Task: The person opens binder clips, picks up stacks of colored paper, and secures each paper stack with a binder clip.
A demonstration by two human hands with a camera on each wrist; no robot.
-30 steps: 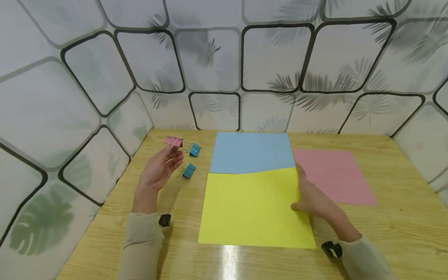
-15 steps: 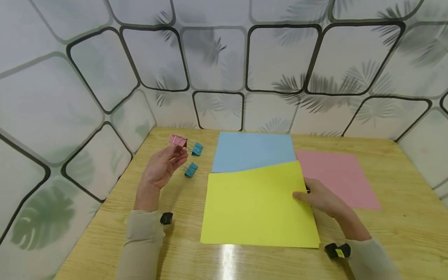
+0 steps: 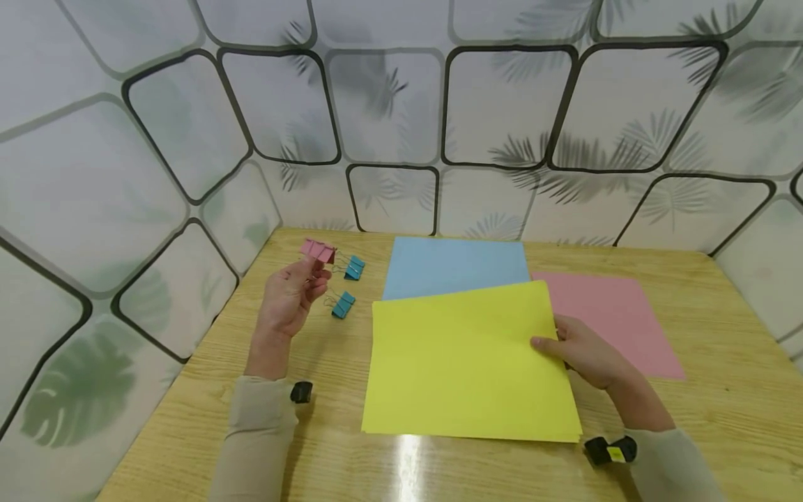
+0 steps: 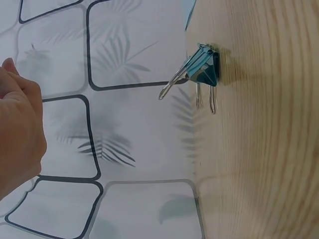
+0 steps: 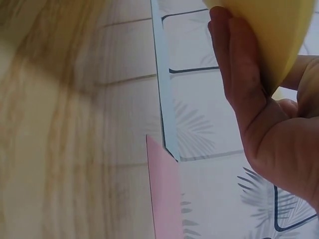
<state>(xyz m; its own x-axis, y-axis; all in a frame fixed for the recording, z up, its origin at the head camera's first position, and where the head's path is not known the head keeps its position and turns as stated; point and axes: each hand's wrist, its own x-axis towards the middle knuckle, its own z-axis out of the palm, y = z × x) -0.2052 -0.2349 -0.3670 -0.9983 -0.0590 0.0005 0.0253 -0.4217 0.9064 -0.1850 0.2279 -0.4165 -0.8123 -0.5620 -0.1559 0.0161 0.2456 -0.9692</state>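
Observation:
My left hand (image 3: 285,296) pinches a pink binder clip (image 3: 318,250) above the far left of the table; the clip is out of sight in the left wrist view, where only part of the hand (image 4: 19,134) shows. My right hand (image 3: 586,352) grips the right edge of the yellow paper (image 3: 464,362), thumb on top and fingers beneath. That edge is raised, and the sheets at the lower right corner stand slightly offset. In the right wrist view the fingers (image 5: 244,64) lie flat under the bent yellow paper (image 5: 274,30).
Two teal binder clips, a farther one (image 3: 354,268) and a nearer one (image 3: 343,305), lie right of my left hand. Blue paper (image 3: 458,265) lies behind the yellow, partly covered. Pink paper (image 3: 615,314) lies at the right. A patterned wall (image 3: 401,125) borders the wooden table (image 3: 740,418).
My right hand has taken hold of the yellow paper's right edge and lifted it, covering more of the blue paper. The left hand with the pink binder clip has barely moved.

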